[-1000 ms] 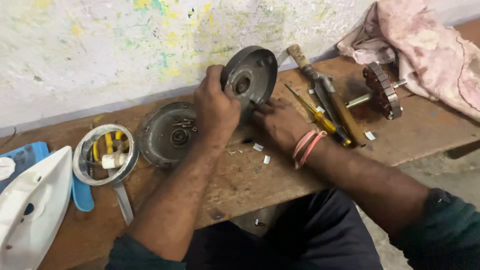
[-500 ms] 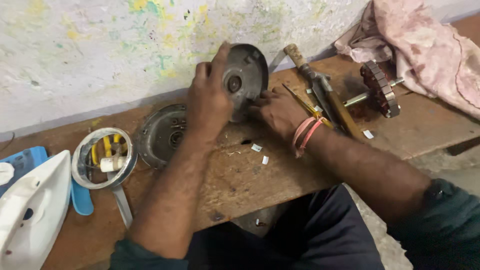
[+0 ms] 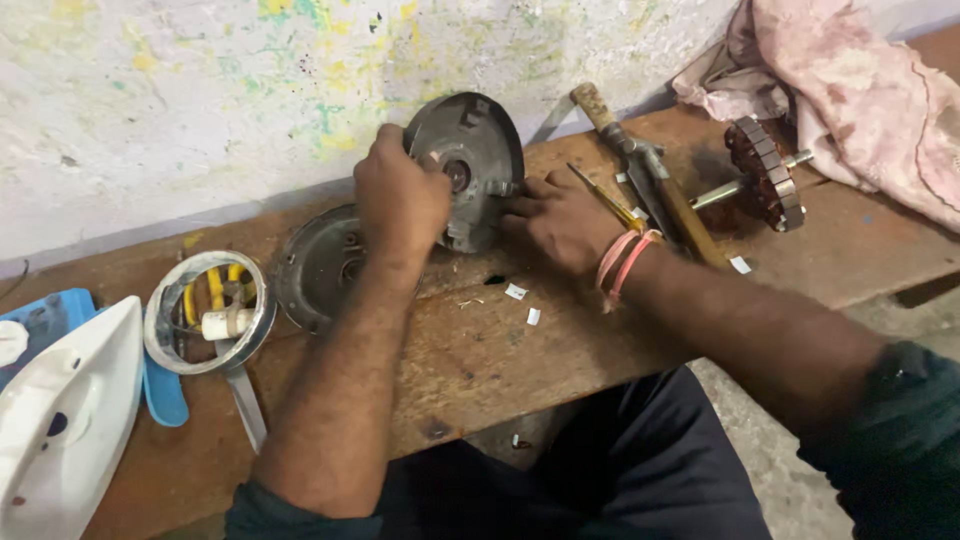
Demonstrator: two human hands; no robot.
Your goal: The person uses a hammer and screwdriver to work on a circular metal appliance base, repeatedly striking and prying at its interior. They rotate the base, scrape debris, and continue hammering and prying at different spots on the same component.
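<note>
Against the wall at the bench's back edge, I am propping the round motor end cover upright, left hand clamped on its rim, so my right hand's fingertips, pinching nothing, are reaching its inner face.

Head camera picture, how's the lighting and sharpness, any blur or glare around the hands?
Head view: soft, even light, no hard glare; the left hand and right hand on the round metal cover look sharp, with faint shadow beneath them on the wooden bench; the white iron at the edge is bright and softer.
</note>
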